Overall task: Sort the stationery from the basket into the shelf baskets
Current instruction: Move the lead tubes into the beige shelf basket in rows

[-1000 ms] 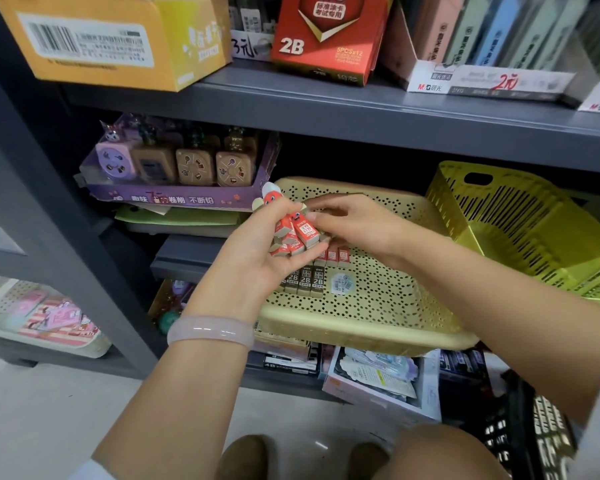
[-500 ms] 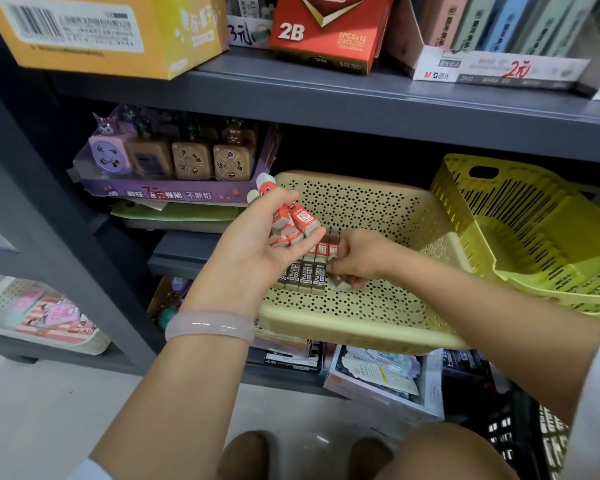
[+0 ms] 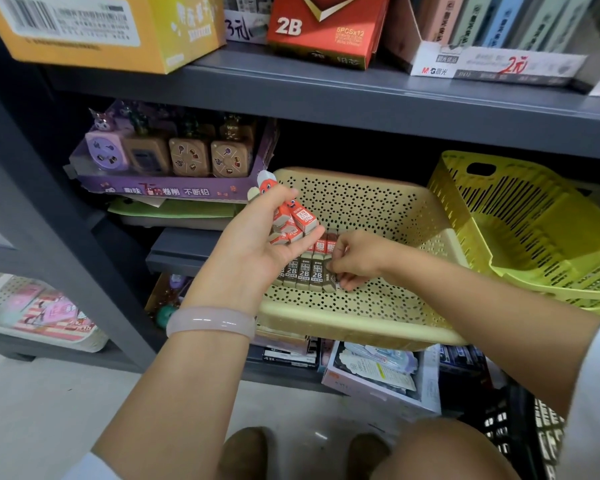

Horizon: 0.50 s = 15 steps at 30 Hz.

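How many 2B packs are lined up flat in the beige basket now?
4 clearly visible, side by side in a row on the beige basket floor; a fifth at the right end under the right hand.

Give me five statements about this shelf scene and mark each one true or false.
1. The left hand holds a bunch of small red 2B packs. True.
2. The beige basket holds a row of 2B packs lying on its floor. True.
3. The right hand rests in the yellow-green basket. False: it is in the beige basket, its grip on the pack at the end of the row.
4. The left wrist is bare. False: it wears a pale bangle.
5. A red box marked 2B stands on the upper shelf. True.
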Each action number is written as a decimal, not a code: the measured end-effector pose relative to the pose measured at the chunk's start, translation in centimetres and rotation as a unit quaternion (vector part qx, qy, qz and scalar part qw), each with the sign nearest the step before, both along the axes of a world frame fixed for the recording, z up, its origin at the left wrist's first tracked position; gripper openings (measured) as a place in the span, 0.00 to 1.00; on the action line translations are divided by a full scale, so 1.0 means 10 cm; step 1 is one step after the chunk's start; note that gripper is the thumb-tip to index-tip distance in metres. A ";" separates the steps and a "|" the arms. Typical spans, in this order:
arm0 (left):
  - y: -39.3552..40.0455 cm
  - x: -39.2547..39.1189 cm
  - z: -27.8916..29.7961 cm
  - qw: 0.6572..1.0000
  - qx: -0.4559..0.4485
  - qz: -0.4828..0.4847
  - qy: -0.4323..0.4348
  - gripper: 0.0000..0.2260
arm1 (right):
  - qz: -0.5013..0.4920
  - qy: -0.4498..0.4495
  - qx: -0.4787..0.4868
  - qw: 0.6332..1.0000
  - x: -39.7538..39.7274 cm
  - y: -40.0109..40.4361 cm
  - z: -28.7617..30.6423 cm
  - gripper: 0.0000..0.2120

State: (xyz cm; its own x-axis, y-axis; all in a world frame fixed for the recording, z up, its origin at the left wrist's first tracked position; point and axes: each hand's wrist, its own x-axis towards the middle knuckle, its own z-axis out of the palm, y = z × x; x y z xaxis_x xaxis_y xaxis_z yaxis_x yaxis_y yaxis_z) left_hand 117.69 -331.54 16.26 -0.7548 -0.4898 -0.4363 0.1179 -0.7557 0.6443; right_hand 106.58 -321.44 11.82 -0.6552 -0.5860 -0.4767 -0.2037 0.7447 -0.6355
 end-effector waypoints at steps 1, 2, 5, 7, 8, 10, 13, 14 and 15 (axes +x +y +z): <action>0.00 0.00 0.00 1.000 -0.001 0.001 -0.001 0.06 | -0.001 -0.002 0.007 1.000 0.01 -0.01 0.00 0.10; 0.00 -0.01 0.00 1.000 -0.002 0.001 -0.003 0.06 | -0.001 -0.001 0.012 1.000 0.02 -0.02 -0.01 0.10; 0.01 -0.01 -0.01 1.000 -0.002 -0.002 -0.003 0.06 | -0.006 0.000 0.008 1.000 0.03 -0.03 -0.02 0.12; 0.02 -0.01 -0.01 1.000 -0.001 -0.002 -0.002 0.06 | -0.015 0.010 0.003 1.000 0.04 -0.01 -0.02 0.12; 0.01 0.00 -0.02 1.000 0.000 -0.003 -0.001 0.06 | -0.015 0.020 0.003 1.000 0.04 0.00 -0.02 0.12; 0.01 0.00 -0.02 1.000 0.002 -0.005 0.001 0.06 | -0.014 0.023 0.003 1.000 0.05 0.01 -0.02 0.13; 0.01 0.00 -0.02 1.000 -0.001 -0.007 0.003 0.07 | -0.023 -0.008 -0.016 1.000 0.06 0.00 -0.02 0.10; 0.01 0.00 -0.02 1.000 -0.001 -0.007 0.003 0.07 | -0.031 -0.020 -0.026 0.999 0.06 0.01 -0.01 0.09; 0.01 0.00 -0.02 1.000 -0.001 -0.007 0.003 0.07 | -0.037 -0.033 -0.034 0.998 0.05 0.02 0.00 0.08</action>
State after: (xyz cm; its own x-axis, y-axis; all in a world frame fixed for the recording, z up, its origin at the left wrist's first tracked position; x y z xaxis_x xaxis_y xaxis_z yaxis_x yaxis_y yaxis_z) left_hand 117.70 -331.47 16.09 -0.7642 -0.4803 -0.4303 0.1120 -0.7560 0.6449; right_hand 107.11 -321.25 11.85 -0.6668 -0.5689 -0.4813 -0.1050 0.7112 -0.6951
